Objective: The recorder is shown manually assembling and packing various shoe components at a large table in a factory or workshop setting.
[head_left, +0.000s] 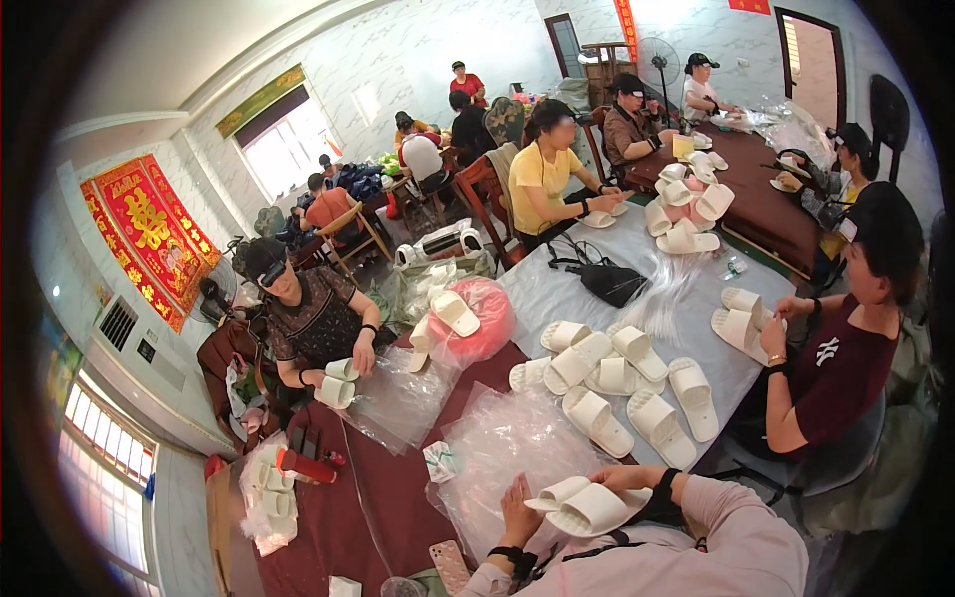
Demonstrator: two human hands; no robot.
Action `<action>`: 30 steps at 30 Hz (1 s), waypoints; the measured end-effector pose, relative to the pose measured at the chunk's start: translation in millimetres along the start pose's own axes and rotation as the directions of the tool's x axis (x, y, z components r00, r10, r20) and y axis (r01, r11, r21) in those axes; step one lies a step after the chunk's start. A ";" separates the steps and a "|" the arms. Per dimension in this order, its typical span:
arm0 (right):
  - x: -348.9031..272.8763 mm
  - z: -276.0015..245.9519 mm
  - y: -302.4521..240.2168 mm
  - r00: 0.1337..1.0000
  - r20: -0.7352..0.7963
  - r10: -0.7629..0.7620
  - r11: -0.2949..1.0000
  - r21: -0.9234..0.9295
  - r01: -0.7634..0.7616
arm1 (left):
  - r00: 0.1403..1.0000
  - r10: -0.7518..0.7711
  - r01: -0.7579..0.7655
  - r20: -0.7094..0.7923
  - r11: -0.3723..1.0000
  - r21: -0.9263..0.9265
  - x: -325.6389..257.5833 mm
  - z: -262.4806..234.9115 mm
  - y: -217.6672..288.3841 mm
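Biggest first: bench (318, 537), maroon cover, runs out from the wearer's near edge; pale sheet (542, 308) over its right-hand part, out toward the far edge. Co-worker in dark red top (846, 368) sits at the right edge w/ a white pair (741, 323) in both hands; another in patterned top (303, 318) is at the far left edge, fingers on a white pair (340, 383) beside a clear bag (398, 398). Flat stack of clear bags (487, 438) lies mid-bench, just past the wearer's hands. Loose white slippers (577, 363), approx. ten, lie on the sheet right of the stack, some overlapping. Pink bundle (482, 323) nr far edge, one white slipper (456, 312) on top. Black bag (612, 284) on the sheet, beyond the loose slippers. Pair of white slippers (594, 509), the one being handled, is held up nr the near edge, clear of the loose ones. R hand (625, 480) grips it from the far side; L hand (519, 512) is open, fingers straight, at the pair's left end; can't tell if touching. Red bottle (306, 466) lies toward the left edge, next to wrapped slippers (274, 497). Phone (450, 567), pink case, nr the near edge. Smallest: white packet (440, 461) at the bag stack's left side.
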State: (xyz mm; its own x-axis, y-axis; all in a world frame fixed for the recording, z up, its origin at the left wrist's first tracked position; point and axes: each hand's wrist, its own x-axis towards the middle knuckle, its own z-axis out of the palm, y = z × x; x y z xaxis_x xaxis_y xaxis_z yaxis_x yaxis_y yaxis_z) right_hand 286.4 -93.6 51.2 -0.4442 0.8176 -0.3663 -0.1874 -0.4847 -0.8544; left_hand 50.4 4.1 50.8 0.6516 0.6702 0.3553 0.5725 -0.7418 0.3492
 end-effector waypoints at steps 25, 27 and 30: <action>18.6 9.6 -11.3 0.985 -0.108 -0.138 0.972 -0.205 0.114 | 0.974 -0.222 0.219 0.050 0.849 -0.481 22.1 -12.7 -34.1; 17.2 5.9 -10.2 0.978 -0.101 -0.183 0.953 -0.264 0.151 | 0.979 -0.197 0.198 0.049 0.868 -0.455 27.0 -12.3 -34.7; -0.9 21.1 -38.1 0.973 -0.085 -0.213 0.968 -0.156 0.199 | 0.951 -0.302 0.309 0.064 0.915 -0.259 31.7 -8.6 -39.8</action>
State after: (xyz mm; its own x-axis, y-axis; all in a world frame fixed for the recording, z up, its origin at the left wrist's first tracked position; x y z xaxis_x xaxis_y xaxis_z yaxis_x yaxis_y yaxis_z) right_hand 275.4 -82.4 91.9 -0.3175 0.9257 -0.2056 -0.1331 -0.2582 -0.9569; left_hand 43.9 55.1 55.6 0.4787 0.8601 0.1764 0.5960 -0.4659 0.6540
